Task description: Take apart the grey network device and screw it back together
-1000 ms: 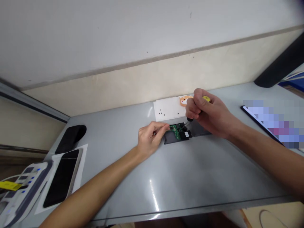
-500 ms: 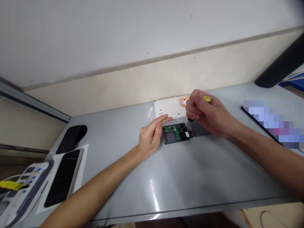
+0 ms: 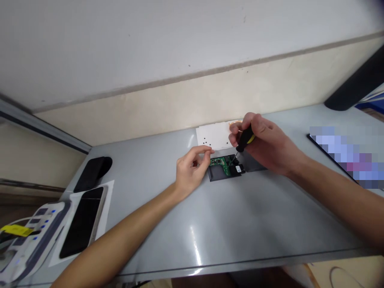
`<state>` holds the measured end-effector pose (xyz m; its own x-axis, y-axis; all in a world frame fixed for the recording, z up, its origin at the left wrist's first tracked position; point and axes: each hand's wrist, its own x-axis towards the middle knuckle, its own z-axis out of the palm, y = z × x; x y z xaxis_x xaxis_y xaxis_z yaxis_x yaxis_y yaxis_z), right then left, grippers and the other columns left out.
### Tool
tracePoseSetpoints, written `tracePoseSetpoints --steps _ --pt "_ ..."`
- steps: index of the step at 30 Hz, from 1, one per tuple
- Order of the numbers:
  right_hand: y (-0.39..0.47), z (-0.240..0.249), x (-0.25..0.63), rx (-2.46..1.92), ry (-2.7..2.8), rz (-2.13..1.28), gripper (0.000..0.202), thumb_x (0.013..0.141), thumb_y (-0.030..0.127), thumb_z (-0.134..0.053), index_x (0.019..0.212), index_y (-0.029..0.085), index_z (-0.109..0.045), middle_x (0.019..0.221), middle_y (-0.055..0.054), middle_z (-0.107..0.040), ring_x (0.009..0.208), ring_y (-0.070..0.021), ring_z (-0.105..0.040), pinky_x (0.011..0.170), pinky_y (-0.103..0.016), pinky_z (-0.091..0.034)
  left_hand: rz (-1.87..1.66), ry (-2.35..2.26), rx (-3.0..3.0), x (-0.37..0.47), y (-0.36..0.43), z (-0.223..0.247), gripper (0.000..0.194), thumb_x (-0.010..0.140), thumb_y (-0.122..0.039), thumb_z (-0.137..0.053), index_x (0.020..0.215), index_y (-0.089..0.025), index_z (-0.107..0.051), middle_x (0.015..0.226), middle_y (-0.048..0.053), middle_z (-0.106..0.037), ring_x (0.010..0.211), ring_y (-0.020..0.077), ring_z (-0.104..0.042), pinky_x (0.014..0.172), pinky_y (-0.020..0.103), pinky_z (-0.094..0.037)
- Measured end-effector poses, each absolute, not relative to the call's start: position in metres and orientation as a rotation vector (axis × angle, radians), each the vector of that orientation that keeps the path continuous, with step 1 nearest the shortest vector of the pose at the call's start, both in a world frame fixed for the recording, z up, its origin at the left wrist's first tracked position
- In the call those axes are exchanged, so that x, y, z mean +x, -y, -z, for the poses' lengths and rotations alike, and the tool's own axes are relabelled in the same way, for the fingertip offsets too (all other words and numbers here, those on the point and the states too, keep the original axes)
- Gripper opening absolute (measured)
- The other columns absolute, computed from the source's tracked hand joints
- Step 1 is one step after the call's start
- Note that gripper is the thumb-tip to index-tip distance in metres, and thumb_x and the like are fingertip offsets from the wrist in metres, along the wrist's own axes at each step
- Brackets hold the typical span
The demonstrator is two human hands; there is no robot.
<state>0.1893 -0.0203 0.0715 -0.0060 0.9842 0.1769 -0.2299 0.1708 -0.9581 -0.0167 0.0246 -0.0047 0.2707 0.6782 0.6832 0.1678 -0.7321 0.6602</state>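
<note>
A black device casing (image 3: 218,173) with a green circuit board (image 3: 223,162) inside lies on the grey table (image 3: 210,232). My left hand (image 3: 193,166) is at its left edge, thumb and forefinger closed together; what is between them, if anything, is too small to name. My right hand (image 3: 264,142) is closed around a black and yellow screwdriver (image 3: 246,138), tilted, its shaft reaching down to the board's right part. Behind the casing is a white sheet (image 3: 213,136) with several small dark screws (image 3: 204,142). A dark flat panel (image 3: 253,162) lies under my right hand.
On the left are a black case (image 3: 90,174), a phone-like black device (image 3: 82,222) on white paper and a white power strip (image 3: 39,240) with a yellow tag. A pixelated screen (image 3: 345,160) and a dark post (image 3: 354,84) stand at the right.
My left thumb and forefinger have come together. My right hand has loosened and turned, so more of the screwdriver handle shows. Another dark screw shows on the white sheet.
</note>
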Motion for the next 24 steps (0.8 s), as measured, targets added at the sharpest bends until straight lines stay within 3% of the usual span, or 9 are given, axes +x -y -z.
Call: tracePoseSetpoints --steps 4,7,11,15,19,24 --pt "0.0181 -0.0688 0.1873 -0.958 1.109 -1.167 0.059 0.081 0.069 -0.081 0.073 0.024 -0.044 0.066 0.004 -0.045 0.059 -0.0117 -0.045 0.060 -0.029 -0.044 -1.456 -0.768 2.027 -0.0158 -0.0245 0.0044 0.007 0.101 -0.021 -0.065 0.101 -0.018 -0.072 0.084 0.001 -0.081 0.048 0.0055 -0.054 0.049 0.018 -0.045" --pt "0.0170 -0.0699 0.1863 -0.954 1.060 -1.159 0.054 0.089 0.069 -0.074 0.073 0.024 -0.047 0.064 0.005 -0.038 0.057 -0.0116 -0.039 0.057 -0.028 -0.040 -1.384 -0.773 1.991 -0.0166 -0.0243 0.0046 0.021 0.108 -0.031 -0.057 0.101 -0.018 -0.072 0.084 0.002 -0.081 0.047 0.0062 -0.054 0.048 0.020 -0.045" --pt "0.0186 -0.0740 0.1897 -0.863 0.969 -1.249 0.038 0.103 0.051 -0.057 0.081 0.022 -0.068 0.070 -0.001 -0.045 0.065 -0.0145 -0.046 0.063 -0.030 -0.044 -1.316 -0.773 1.940 -0.0186 -0.0266 0.0062 0.035 0.113 -0.044 -0.049 0.110 -0.019 -0.073 0.090 0.004 -0.081 0.044 0.0058 -0.047 0.045 0.021 -0.042" --pt "0.0217 -0.0765 0.1931 -0.886 0.984 -1.260 0.021 0.094 0.037 -0.069 0.080 0.022 -0.070 0.085 -0.005 -0.059 0.079 -0.0179 -0.058 0.071 -0.033 -0.049 -1.314 -0.744 1.867 -0.0185 -0.0304 0.0092 0.043 0.113 -0.052 -0.046 0.119 -0.019 -0.073 0.102 0.008 -0.083 0.043 0.0053 -0.049 0.045 0.023 -0.044" --pt "0.0217 -0.0756 0.1898 -0.891 0.998 -1.225 0.040 0.082 0.043 -0.088 0.071 0.023 -0.055 0.082 0.000 -0.061 0.076 -0.0151 -0.061 0.071 -0.031 -0.049 -1.308 -0.688 1.806 -0.0179 -0.0323 0.0120 0.046 0.114 -0.055 -0.044 0.127 -0.021 -0.072 0.110 0.010 -0.083 0.043 0.0062 -0.052 0.045 0.024 -0.047" --pt "0.0197 -0.0726 0.1855 -0.945 1.041 -1.173 0.055 0.081 0.058 -0.087 0.071 0.024 -0.045 0.063 0.006 -0.037 0.057 -0.0106 -0.036 0.055 -0.029 -0.036 -1.307 -0.612 1.811 -0.0203 -0.0335 0.0131 0.045 0.114 -0.052 -0.042 0.136 -0.024 -0.069 0.118 0.010 -0.082 0.044 0.0062 -0.053 0.047 0.025 -0.049"
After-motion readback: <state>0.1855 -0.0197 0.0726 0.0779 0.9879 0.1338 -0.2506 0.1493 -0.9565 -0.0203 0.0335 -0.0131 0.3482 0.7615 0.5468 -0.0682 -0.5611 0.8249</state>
